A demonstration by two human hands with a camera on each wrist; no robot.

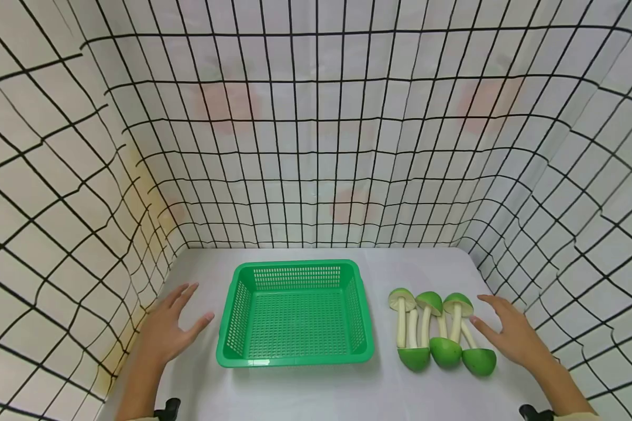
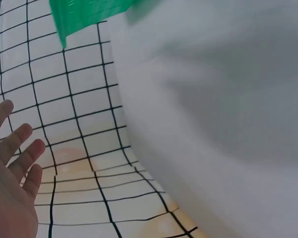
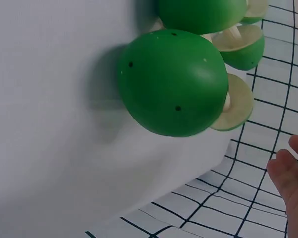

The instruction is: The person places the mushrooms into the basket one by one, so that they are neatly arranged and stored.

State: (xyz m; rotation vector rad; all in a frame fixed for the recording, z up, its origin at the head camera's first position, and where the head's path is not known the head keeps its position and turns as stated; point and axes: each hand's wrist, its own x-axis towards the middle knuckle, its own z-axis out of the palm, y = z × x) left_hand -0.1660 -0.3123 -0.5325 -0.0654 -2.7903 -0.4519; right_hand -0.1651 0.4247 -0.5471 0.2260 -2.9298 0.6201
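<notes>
A green plastic basket (image 1: 295, 356) sits empty in the middle of the white table; a corner of the basket (image 2: 87, 14) shows in the left wrist view. Several green-capped toy mushrooms (image 1: 437, 333) with white stems lie in a cluster to its right, and the nearest cap (image 3: 174, 82) fills the right wrist view. My left hand (image 1: 171, 327) hovers open just left of the basket, fingers spread, holding nothing. My right hand (image 1: 508, 333) is open beside the rightmost mushroom, fingers straight, close to it but apart.
White curtain walls (image 1: 316, 146) with a black grid enclose the table (image 1: 316, 392) on the left, back and right. Both hands are close to the side walls. Bare tabletop lies in front of the basket and behind it.
</notes>
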